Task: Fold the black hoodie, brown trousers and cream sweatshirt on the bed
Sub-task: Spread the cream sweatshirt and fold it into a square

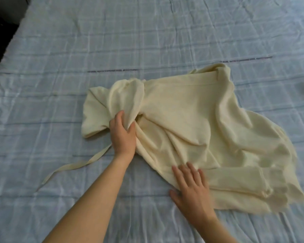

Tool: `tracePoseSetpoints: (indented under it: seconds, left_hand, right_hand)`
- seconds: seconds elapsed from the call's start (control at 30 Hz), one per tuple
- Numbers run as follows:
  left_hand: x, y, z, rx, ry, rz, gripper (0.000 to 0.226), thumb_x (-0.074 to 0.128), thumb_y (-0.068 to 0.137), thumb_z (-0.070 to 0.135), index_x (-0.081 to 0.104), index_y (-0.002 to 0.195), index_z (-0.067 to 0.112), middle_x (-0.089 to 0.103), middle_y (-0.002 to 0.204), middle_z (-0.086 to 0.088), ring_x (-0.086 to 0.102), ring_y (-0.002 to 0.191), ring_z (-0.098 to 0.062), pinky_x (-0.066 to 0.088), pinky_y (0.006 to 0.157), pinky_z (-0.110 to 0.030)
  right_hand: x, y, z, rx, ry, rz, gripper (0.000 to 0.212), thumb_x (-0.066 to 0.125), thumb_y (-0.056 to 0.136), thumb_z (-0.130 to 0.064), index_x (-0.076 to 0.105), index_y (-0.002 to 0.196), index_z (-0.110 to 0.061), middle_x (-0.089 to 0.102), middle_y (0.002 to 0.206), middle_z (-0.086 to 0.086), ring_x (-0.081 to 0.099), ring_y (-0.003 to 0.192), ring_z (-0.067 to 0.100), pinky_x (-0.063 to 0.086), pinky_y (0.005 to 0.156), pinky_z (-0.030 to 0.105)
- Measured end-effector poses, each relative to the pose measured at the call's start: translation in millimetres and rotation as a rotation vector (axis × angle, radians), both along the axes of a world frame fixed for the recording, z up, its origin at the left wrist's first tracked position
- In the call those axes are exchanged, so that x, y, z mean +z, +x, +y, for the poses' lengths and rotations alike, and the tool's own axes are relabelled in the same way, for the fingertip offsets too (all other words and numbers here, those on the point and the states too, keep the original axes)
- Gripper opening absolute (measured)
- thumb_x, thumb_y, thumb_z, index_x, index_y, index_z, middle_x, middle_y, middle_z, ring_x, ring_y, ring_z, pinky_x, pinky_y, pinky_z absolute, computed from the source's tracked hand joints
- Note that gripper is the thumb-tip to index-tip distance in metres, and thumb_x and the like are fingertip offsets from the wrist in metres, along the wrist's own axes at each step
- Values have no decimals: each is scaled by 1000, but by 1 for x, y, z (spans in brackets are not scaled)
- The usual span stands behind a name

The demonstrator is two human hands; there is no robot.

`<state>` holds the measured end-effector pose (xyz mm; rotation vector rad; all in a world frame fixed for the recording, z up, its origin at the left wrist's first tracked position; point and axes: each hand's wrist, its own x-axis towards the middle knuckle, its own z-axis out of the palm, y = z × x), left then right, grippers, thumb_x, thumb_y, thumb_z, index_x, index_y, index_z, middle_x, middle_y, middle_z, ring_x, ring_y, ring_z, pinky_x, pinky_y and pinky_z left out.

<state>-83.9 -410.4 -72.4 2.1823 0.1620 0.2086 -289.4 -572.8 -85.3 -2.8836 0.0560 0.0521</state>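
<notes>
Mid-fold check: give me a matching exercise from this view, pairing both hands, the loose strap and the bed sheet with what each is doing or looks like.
Things:
1. left hand
2. right hand
3. loose strap
4. bed sheet

States:
A. fingers flat on the near edge of the cream sweatshirt
B. pale blue checks, creased
C. grips a bunch of cream fabric
D. trails across the sheet, off to the left

Pairs: 1-C, 2-A, 3-D, 4-B
</notes>
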Motion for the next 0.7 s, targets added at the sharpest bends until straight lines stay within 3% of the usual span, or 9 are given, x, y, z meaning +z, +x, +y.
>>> tracePoseSetpoints:
  seconds: [0.1,0.2,0.3,0.4,0.43,0.5,0.53,0.57,0.7]
  left_hand:
    - [9,-14,26,244,-261,30,28,69,86,3,68,114,2,69,103,-6,63,90,-16,46,75,-12]
    - [21,-55,61,377,-417,30,19,70,85,7,73,102,14,72,93,5,65,77,-1,48,69,-10]
    - [12,-124,100,612,-616,99,18,72,85,9,70,89,27,74,93,4,67,79,-2,51,68,-14]
    - [-12,-212,128,846,-684,361,17,66,87,-3,68,103,2,75,90,-6,63,75,-12,52,68,-26]
    - [-20,-238,135,869,-690,465,25,65,87,-8,63,111,-6,75,83,-2,64,68,-11,53,64,-27]
    - [-24,-270,147,815,-755,592,41,63,85,-15,52,125,-11,72,87,-8,66,60,-5,56,56,-23]
    - [-20,-273,152,769,-759,622,50,65,84,-15,47,131,-9,68,96,-11,67,66,-7,58,62,-26]
    - [-14,-270,158,722,-719,631,61,69,83,-11,41,137,-5,63,105,-12,66,76,-10,57,70,-29]
    - [4,-230,181,453,-372,535,94,86,74,22,27,148,17,46,135,-5,60,106,-13,50,82,-23]
  right_hand:
    - [13,-1,-9,-18,-20,-43,73,96,51,-14,73,120,-11,74,101,6,71,93,35,57,78,45]
    - [28,-15,-14,9,-4,-288,44,75,73,-15,75,116,-11,72,91,5,62,74,32,44,72,41]
    - [31,-55,-10,146,35,-359,46,66,79,-8,62,124,-16,68,93,9,58,77,28,41,72,40]
    - [23,-95,-9,290,-23,-293,30,54,90,-10,59,118,-19,62,95,5,61,74,24,49,68,36]
    - [22,-103,-7,297,-53,-240,31,62,83,-13,62,113,-20,59,95,3,65,69,24,53,64,35]
    - [22,-110,3,262,-95,-55,53,93,48,-16,76,98,-21,65,86,1,69,59,22,57,55,34]
    - [23,-110,9,235,-108,50,65,100,30,-23,80,92,-21,69,80,1,70,59,23,58,53,35]
    - [25,-109,16,211,-116,115,70,102,25,-28,82,91,-19,71,79,2,71,61,24,59,56,37]
    - [28,-106,59,186,-21,89,61,95,53,-19,77,111,-12,72,96,5,72,79,29,58,77,42]
